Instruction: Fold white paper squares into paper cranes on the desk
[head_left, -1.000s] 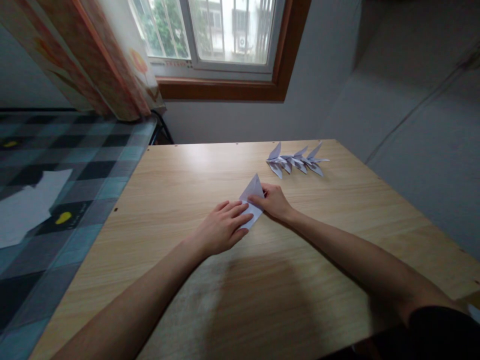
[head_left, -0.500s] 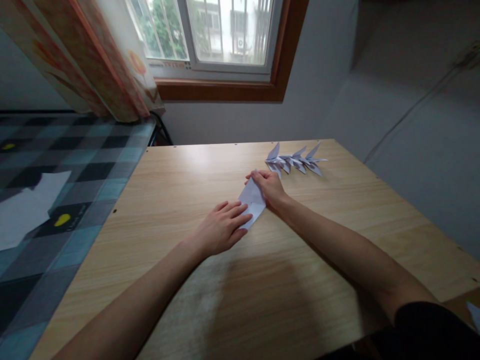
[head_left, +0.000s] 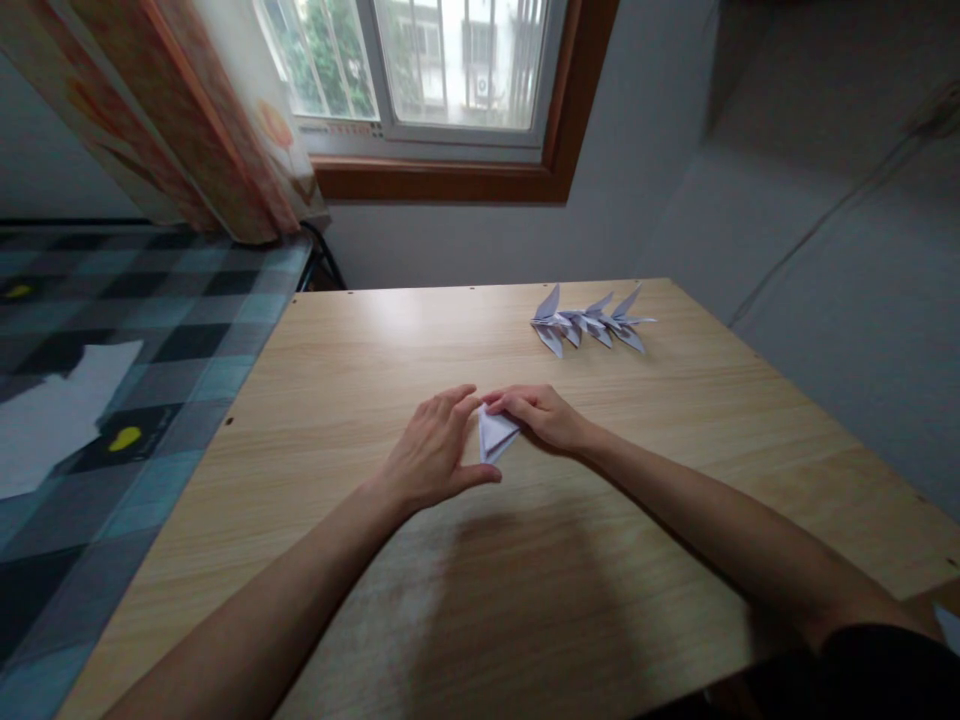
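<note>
As L hand (head_left: 431,455) & R hand (head_left: 541,415) grip folded paper (head_left: 495,436), visible tip twd person, long axis hidden.

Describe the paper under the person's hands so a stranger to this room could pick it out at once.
On the light wooden table below the window, look where the left hand and right hand meet. The small white folded paper triangle sits between their fingertips, unlike the row of white winged paper figures untouched farther back.

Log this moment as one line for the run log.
left hand: gripping paper | right hand: pinching paper top | paper: folded, on table | folded pieces: far side, untouched
</note>
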